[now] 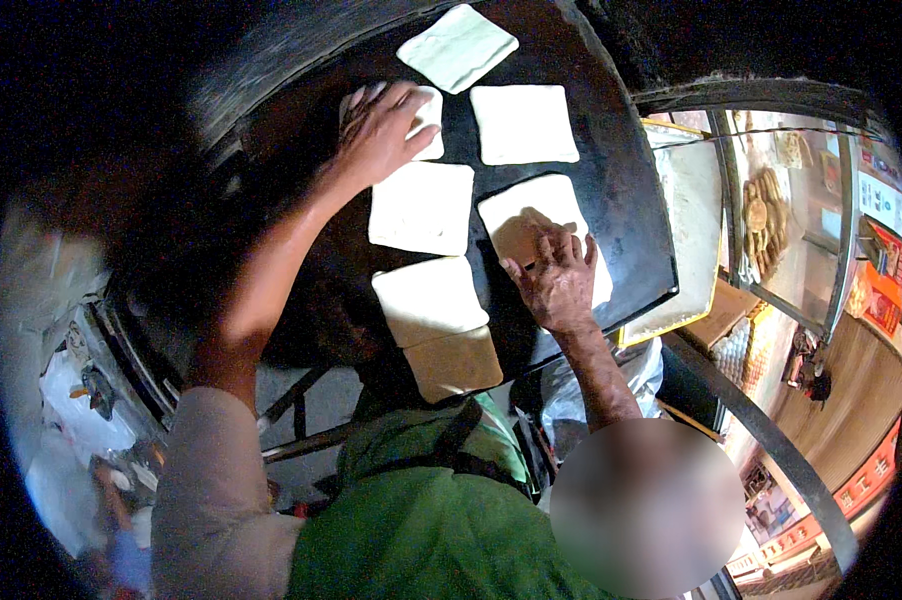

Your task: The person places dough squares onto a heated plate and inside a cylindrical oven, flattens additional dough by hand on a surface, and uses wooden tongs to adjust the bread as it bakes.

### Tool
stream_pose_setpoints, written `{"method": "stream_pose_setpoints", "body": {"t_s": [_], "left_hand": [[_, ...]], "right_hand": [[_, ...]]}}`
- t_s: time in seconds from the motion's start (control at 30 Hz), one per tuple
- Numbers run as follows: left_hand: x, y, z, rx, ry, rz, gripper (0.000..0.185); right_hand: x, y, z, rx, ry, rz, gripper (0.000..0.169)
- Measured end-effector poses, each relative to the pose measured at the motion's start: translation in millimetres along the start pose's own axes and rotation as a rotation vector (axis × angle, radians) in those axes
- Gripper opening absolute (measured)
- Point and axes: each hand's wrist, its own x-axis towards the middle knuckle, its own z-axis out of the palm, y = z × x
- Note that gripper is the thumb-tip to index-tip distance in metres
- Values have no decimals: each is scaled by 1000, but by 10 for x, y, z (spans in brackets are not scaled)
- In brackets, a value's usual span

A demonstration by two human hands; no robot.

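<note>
Several pale flat squares of dough lie on a dark griddle (pixel 436 289) before me. My left hand (pixel 383 124) is spread over one dough square (pixel 430 124) on the far left, hiding much of it. Over another dough square (pixel 552 191), on the right, my right hand (pixel 560 281) has its fingers apart and casts a shadow on it. Whether those fingertips press the dough I cannot tell. Between the hands sits a dough square (pixel 421 210). Nearer me, one dough square (pixel 430 300) meets a shaded one (pixel 455 364). Farther off are a dough square (pixel 524 124) and a tilted one (pixel 458 46).
Right of the griddle stands a pale tray (pixel 687 225) with a yellow edge. Beyond it, a glass case (pixel 796 202) holds browned baked goods (pixel 764 221). Stacked eggs (pixel 743 345) are below it. At the lower left another person's arm (pixel 113 499) shows.
</note>
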Motion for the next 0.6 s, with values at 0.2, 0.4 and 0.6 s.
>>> {"method": "stream_pose_setpoints", "body": {"t_s": [0.2,0.4,0.6], "left_hand": [[859,-26,555,51,123,94,59],[592,297,345,-46,15,219,61],[-599,212,162,100,-180,24,100]], "right_hand": [[342,-122,-277,91,123,-14,66],[123,-28,-166,103,78,38,68],[-281,-58,-17,137,88,12,70]]}}
